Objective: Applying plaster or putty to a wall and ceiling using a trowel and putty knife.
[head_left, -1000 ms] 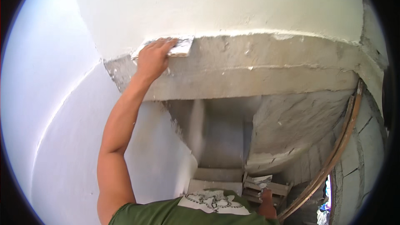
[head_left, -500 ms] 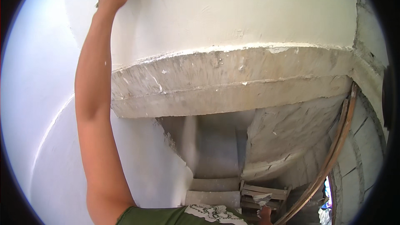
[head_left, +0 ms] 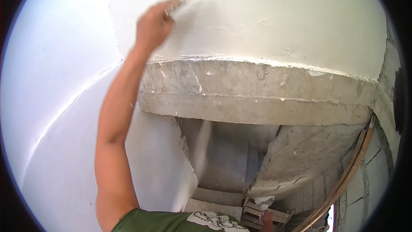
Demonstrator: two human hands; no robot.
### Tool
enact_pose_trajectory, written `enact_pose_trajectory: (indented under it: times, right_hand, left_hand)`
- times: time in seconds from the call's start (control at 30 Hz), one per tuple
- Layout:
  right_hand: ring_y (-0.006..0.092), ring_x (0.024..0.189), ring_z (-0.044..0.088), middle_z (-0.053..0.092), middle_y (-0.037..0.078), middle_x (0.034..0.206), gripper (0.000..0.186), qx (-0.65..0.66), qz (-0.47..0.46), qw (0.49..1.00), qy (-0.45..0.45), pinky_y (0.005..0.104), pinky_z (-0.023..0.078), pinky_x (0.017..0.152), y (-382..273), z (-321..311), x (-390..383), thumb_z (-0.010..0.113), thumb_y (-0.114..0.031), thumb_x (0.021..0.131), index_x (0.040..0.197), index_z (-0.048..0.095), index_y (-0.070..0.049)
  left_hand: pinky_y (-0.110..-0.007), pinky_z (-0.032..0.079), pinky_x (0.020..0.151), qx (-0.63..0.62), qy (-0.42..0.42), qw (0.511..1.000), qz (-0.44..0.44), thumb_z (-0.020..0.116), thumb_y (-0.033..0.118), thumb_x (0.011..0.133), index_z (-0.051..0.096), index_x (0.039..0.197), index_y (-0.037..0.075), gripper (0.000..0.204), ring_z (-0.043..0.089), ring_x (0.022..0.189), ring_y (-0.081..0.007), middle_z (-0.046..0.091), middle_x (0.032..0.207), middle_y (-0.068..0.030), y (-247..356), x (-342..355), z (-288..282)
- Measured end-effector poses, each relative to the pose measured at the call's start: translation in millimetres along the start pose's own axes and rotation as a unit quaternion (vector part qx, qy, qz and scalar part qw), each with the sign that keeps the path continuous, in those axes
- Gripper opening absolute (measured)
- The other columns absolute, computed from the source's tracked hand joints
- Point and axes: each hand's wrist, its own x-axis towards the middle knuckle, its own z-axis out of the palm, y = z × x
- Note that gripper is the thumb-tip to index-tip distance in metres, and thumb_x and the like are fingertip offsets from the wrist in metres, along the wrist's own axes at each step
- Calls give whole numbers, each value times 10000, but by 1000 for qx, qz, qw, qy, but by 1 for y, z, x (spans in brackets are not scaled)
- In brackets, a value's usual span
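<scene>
Head view: the left hand (head_left: 154, 23) is raised in the upper left, fingers closed around a flat scraper (head_left: 186, 0). Scraper seen nearly edge-on, blurred; long axis slants, free end pointing up and right, away from the knuckles. It is in front of the white plastered surface (head_left: 274, 13), near that surface's left edge and above its lower edge; cannot tell if the blade touches. Shadow falls just below the tool. Right hand (head_left: 267, 221), low and right of centre, small in view, fingers wrapped at the base of a trowel (head_left: 263, 202); blade points up and away from the hand, white smears on it.

Plastered surface is off-white, mostly smooth, a few scratches and raised flecks; ragged white line along its lower edge. Under it a bare grey-brown beam (head_left: 257, 94) with white spatter and a lengthwise ridge. Bluish-white wall (head_left: 56, 38) on the left, bright seam across it. Below the beam: dim recess, rough grey sloping slab (head_left: 307, 146), step-like ledges (head_left: 214, 206).

Right side: long wooden strips (head_left: 349, 172), bowed by the lens, in front of a block wall (head_left: 375, 172). Slatted wooden frame (head_left: 279, 218) behind the right hand. Left forearm blocks the beam's left end; green shirt (head_left: 171, 221) with white print covers the bottom edge.
</scene>
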Motion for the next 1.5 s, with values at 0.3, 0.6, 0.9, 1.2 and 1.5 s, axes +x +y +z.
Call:
enact_pose_trajectory:
  times: [0.3, 0.6, 0.9, 1.2, 1.5]
  right_hand:
    - [290, 489, 633, 650, 201, 675, 351, 78, 13, 996, 30, 431, 502, 416, 17, -12, -35, 502, -290, 962, 925, 582, 50]
    - [327, 564, 656, 655, 197, 688, 293, 110, 116, 986, -36, 480, 520, 484, 81, 0, -38, 509, -281, 972, 947, 622, -12]
    - [327, 769, 688, 677, 178, 779, 263, -345, -325, 880, 21, 480, 532, 694, 42, -1, 45, 529, -262, 918, 997, 631, -33]
    - [319, 621, 685, 680, 201, 731, 268, -226, -310, 923, 29, 427, 549, 541, -22, 20, -9, 636, -261, 863, 958, 643, -10]
    - [266, 521, 637, 649, 154, 661, 271, -62, 12, 990, -124, 420, 501, 438, 64, 7, -31, 522, -277, 959, 873, 618, -38]
  left_hand:
    - [-381, 497, 595, 31, 50, 995, -83, 549, 67, 807, 636, 941, -53, 200, 625, 614, -238, 625, 681, -164, -68, 150, -71]
    - [-357, 577, 793, 101, -85, 983, -124, 582, 34, 822, 644, 1262, 322, 530, 703, 952, -242, 708, 1136, -51, -98, -45, 13]
    - [-330, 586, 771, 32, -127, 990, 58, 598, -89, 756, 709, 1122, 191, 474, 697, 964, -226, 731, 1055, -50, -38, -106, -20]
    - [-400, 544, 859, 36, -238, 970, -26, 585, -57, 736, 682, 1186, 198, 526, 662, 1052, -318, 698, 1129, -102, -59, -160, -30]
    - [-295, 511, 728, 14, -87, 971, -224, 572, -14, 819, 679, 1176, 113, 393, 649, 762, -171, 718, 957, -99, -89, -95, -74]
